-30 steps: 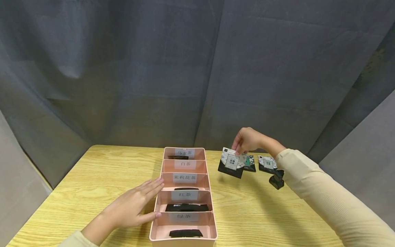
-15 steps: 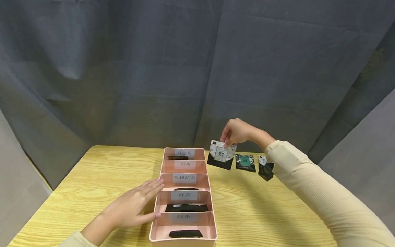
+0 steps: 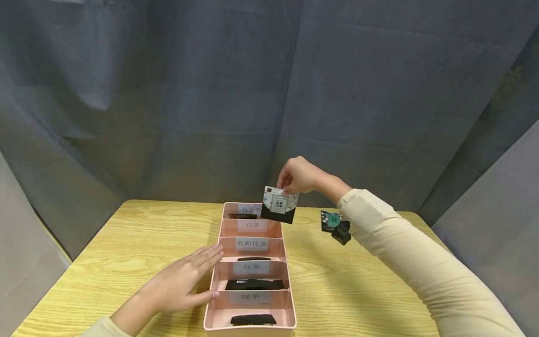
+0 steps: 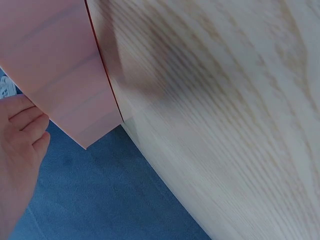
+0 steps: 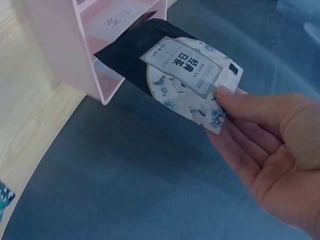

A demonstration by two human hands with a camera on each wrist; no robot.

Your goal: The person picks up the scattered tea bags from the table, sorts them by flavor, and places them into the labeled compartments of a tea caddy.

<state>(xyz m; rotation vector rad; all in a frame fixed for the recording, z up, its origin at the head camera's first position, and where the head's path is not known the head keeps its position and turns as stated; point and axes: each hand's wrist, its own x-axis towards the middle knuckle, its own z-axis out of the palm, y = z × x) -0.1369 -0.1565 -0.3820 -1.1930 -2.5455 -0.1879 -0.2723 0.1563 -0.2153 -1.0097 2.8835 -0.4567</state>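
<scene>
In the head view my right hand (image 3: 301,175) pinches a white tea sachet (image 3: 279,208) by its top edge. The sachet, black below and white with blue flowers above, overlaps the back right rim of a long pink divided box (image 3: 250,332). The right wrist view shows thumb and fingers on the sachet's patterned end, its black end toward the box. My left hand (image 3: 181,281) rests with extended fingers along the box's left rim. Labelled dividers split the box into several compartments. Black sachets lie in the front one (image 3: 253,319) and in others behind it.
A green-labelled sachet (image 3: 330,220) lies on the wooden table (image 3: 168,224) right of the box, partly behind a small black device (image 3: 342,232) at my right wrist. A dark grey curtain (image 3: 189,117) hangs behind the table.
My right hand has carried the white tea sachet leftward from above the table to the box's back right side. My sleeve now covers the other white sachet. The left hand stays put.
</scene>
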